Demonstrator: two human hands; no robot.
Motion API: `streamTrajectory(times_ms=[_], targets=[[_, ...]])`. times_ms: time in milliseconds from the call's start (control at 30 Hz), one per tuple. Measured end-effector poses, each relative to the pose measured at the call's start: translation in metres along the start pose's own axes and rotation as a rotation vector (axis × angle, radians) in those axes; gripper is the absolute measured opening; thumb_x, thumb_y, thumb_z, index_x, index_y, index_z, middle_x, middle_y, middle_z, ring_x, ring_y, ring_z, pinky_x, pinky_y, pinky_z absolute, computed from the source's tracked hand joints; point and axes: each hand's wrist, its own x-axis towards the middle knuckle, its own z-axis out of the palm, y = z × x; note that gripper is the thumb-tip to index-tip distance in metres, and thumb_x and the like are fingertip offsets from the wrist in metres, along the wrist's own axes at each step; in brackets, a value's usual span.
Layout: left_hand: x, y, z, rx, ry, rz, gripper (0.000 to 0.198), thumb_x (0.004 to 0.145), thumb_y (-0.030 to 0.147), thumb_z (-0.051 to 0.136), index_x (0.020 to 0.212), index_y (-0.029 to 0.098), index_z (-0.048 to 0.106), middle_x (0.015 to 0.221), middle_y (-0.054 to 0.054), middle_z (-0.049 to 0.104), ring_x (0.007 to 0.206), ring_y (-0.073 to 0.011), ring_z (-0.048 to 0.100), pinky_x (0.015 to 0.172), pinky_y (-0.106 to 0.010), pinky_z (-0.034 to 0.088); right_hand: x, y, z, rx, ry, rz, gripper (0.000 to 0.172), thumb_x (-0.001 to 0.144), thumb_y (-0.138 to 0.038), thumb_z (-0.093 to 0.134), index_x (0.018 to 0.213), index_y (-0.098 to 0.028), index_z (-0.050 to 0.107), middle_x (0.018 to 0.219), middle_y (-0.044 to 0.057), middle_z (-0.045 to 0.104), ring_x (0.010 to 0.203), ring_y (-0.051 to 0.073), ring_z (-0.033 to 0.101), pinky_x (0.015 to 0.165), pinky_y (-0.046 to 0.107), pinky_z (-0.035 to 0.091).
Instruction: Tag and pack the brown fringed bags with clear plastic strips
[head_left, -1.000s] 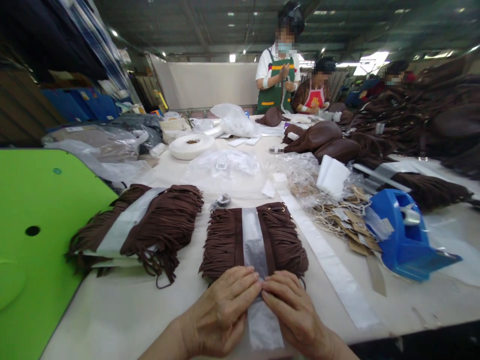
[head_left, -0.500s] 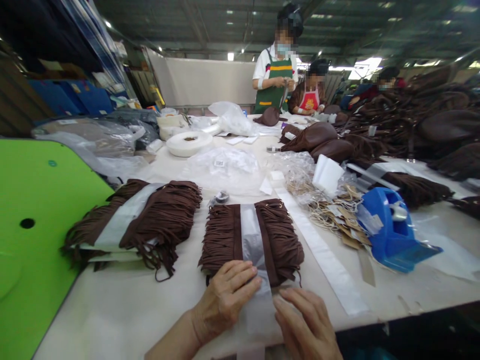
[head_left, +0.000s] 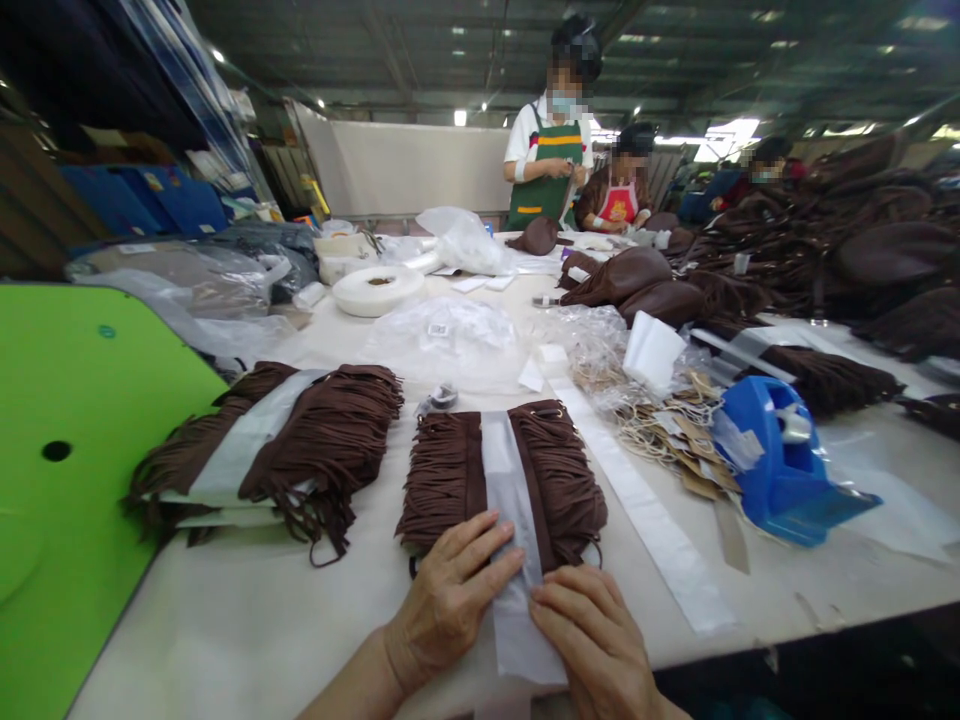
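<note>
Head view: left hand lies flat with fingers stretched out, fingertips pressing the left edge of the grey film strip where it leaves the brown fringe piece; it presses and is not closed on anything. Right hand rests its fingertips on the strip's near end from the 4 o'clock side. The thumb is hidden, so I can't tell whether it pinches the film or only presses it. Risks, as I judge them: the film looks thin and slick, so uneven pressure between the two hands could skew it off the centre band or wrinkle it. Loose fringe strands at the near edge could get trapped under the strip. The near end overhangs toward the table edge at 6 o'clock, so it could fold under. The fringe piece is unclamped and could slide toward 12 o'clock if pushed. Position: the fringe piece sits at 12 o'clock from both hands, touching the left fingertips, and the strip runs 12 to 6 down its middle and passes between the hands. A second fringe stack lies at 10 o'clock, apart. The blue tape dispenser is at 2 o'clock, well apart, and a long spare strip lies between it and the fringe piece.
</note>
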Motion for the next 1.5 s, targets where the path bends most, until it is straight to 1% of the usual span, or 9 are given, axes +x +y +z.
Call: streamTrajectory(times_ms=[467,600,733,900,967,1067,1167,1333,1500], targets=[[0.001,0.0,0.0,-0.004,-0.014,-0.003,0.033,0.09,0.012,0.036,0.114,0.017,0.059,0.114,-0.01,0.064,0.119,-0.0216,0.048,0.086,-0.036,0.052,-0.006,-0.009,-0.005,-0.08,-0.011,-0.064,0.028,0.093,-0.014,0.039,0.08,-0.016,0.064,0.069,0.003,0.071,0.07,0.014,0.064,0.071,0.029,0.048],[0.0,0.0,0.001,-0.012,-0.014,-0.002,0.035,0.089,0.01,0.035,0.113,0.016,0.059,0.113,-0.01,0.064,0.12,-0.021,0.048,0.087,-0.036,0.052,-0.009,-0.01,0.0,-0.057,0.008,-0.058,0.027,0.093,-0.013,0.04,0.08,-0.015,0.064,0.069,0.003,0.071,0.071,0.014,0.064,0.071,0.029,0.048],[0.001,-0.001,-0.001,-0.019,-0.019,0.021,0.034,0.087,0.008,0.037,0.111,0.016,0.059,0.113,-0.011,0.064,0.118,-0.0209,0.049,0.088,-0.036,0.051,-0.015,-0.008,0.007,-0.046,-0.035,-0.046,0.027,0.092,-0.012,0.04,0.081,-0.014,0.064,0.071,0.005,0.07,0.073,0.015,0.062,0.073,0.03,0.048],[0.005,-0.003,-0.017,-0.162,-0.196,0.022,0.046,0.076,0.004,0.038,0.118,0.013,0.054,0.123,-0.012,0.058,0.123,-0.0223,0.044,0.094,-0.041,0.047,-0.022,-0.008,0.011,-0.03,-0.03,-0.033,0.029,0.092,-0.012,0.039,0.079,-0.013,0.064,0.073,0.005,0.07,0.074,0.015,0.061,0.073,0.031,0.048],[0.009,-0.003,-0.022,-0.254,-0.242,-0.019,0.045,0.076,0.006,0.038,0.117,0.014,0.054,0.123,-0.012,0.058,0.123,-0.0215,0.044,0.095,-0.04,0.046,-0.024,-0.008,0.013,-0.023,-0.033,-0.037,0.029,0.092,-0.012,0.039,0.079,-0.013,0.065,0.074,0.005,0.07,0.074,0.015,0.061,0.072,0.03,0.047],[0.014,0.0,-0.022,-0.261,-0.183,-0.075,0.029,0.085,0.014,0.045,0.109,0.018,0.059,0.11,-0.009,0.064,0.109,-0.0191,0.054,0.089,-0.035,0.049,-0.025,-0.008,0.015,-0.004,-0.045,-0.031,0.03,0.092,-0.012,0.037,0.078,-0.012,0.064,0.075,0.006,0.069,0.074,0.015,0.06,0.07,0.029,0.047],[0.018,0.005,-0.015,-0.178,-0.082,-0.073,0.016,0.086,0.021,0.052,0.097,0.02,0.064,0.099,-0.007,0.067,0.095,-0.0176,0.059,0.079,-0.032,0.049,-0.025,-0.008,0.018,0.004,-0.045,-0.022,0.029,0.091,-0.01,0.037,0.079,-0.011,0.064,0.074,0.007,0.068,0.074,0.016,0.059,0.068,0.03,0.047],[0.019,0.009,-0.005,-0.128,-0.024,-0.058,0.014,0.087,0.019,0.051,0.088,0.019,0.065,0.093,-0.004,0.068,0.089,-0.0158,0.058,0.075,-0.031,0.044,-0.026,-0.009,0.012,0.021,-0.104,0.004,0.027,0.09,-0.01,0.037,0.083,-0.011,0.063,0.076,0.008,0.068,0.075,0.016,0.059,0.068,0.03,0.049],[0.019,0.008,-0.004,-0.121,0.004,-0.05,0.016,0.089,0.023,0.049,0.087,0.017,0.064,0.093,-0.003,0.069,0.088,-0.0154,0.058,0.074,-0.03,0.042,-0.04,-0.011,0.0,-0.043,-0.074,-0.071,0.016,0.088,-0.012,0.049,0.086,-0.016,0.064,0.077,0.003,0.07,0.075,0.013,0.061,0.074,0.027,0.048]])
